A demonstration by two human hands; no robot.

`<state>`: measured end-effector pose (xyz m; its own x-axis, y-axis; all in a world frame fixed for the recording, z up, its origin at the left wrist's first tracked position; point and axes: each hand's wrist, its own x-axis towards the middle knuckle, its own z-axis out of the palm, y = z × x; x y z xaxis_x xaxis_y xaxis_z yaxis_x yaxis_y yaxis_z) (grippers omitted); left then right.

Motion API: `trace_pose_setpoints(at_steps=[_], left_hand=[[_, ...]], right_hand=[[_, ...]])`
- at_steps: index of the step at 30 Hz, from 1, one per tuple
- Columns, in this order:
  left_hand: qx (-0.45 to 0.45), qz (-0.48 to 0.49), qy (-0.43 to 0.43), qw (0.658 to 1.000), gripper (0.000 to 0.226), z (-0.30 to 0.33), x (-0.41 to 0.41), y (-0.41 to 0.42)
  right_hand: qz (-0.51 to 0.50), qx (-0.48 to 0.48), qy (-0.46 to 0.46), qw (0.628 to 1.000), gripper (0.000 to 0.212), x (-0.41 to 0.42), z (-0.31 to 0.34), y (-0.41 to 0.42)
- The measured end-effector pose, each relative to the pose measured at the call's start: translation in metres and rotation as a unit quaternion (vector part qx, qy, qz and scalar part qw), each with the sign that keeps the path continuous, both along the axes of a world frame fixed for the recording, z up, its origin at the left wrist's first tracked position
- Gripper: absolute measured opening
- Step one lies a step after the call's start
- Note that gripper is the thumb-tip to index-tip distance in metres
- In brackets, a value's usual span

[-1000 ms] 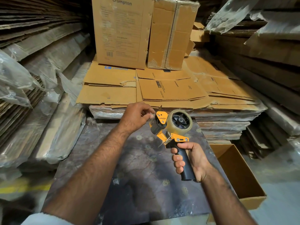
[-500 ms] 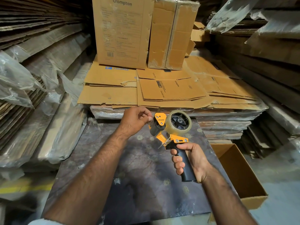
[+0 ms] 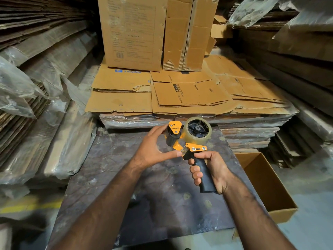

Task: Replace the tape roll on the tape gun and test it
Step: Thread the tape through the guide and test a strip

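Observation:
An orange and black tape gun is held upright over a dark mottled table. A clear tape roll sits on its black hub. My right hand is wrapped around the black handle. My left hand cups the gun's front end: the upper fingers rest by the black roller and orange guard, and the thumb tip touches the metal tab under the roller. Whether a tape end is pinched there is too small to tell.
Flattened cardboard sheets lie stacked behind the table, with upright cartons on them. Plastic-wrapped cardboard bundles crowd the left side and the right. An open cardboard box stands on the floor right of the table.
My left hand has moved from pinching above the roller to cupping the gun's front, thumb now low by the metal tab. The gun sits a little lower and nearer.

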<state>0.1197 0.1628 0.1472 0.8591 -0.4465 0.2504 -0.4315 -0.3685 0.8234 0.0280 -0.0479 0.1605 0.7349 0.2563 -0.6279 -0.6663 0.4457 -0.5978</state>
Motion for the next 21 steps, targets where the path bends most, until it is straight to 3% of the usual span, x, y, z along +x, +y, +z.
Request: trace_pose_setpoints(at_steps=[6, 14, 17, 21], left_hand=[[-0.007, 0.032, -0.009, 0.999, 0.095, -0.001, 0.001, 0.003], [-0.036, 0.056, 0.034, 0.997, 0.045, -0.003, 0.013, 0.001], [-0.07, 0.029, 0.111, 0.991, 0.039, -0.003, 0.014, 0.001], [-0.17, 0.035, 0.227, 0.958, 0.035, 0.001, 0.013, -0.003]], right_hand=[[0.003, -0.003, 0.011, 1.0, 0.02, 0.002, -0.002, 0.004], [0.005, -0.006, 0.017, 1.0, 0.019, -0.003, -0.006, 0.003], [0.007, -0.012, 0.015, 1.0, 0.018, -0.004, -0.007, 0.001], [0.006, -0.025, 0.002, 1.0, 0.018, -0.006, -0.01, -0.001]])
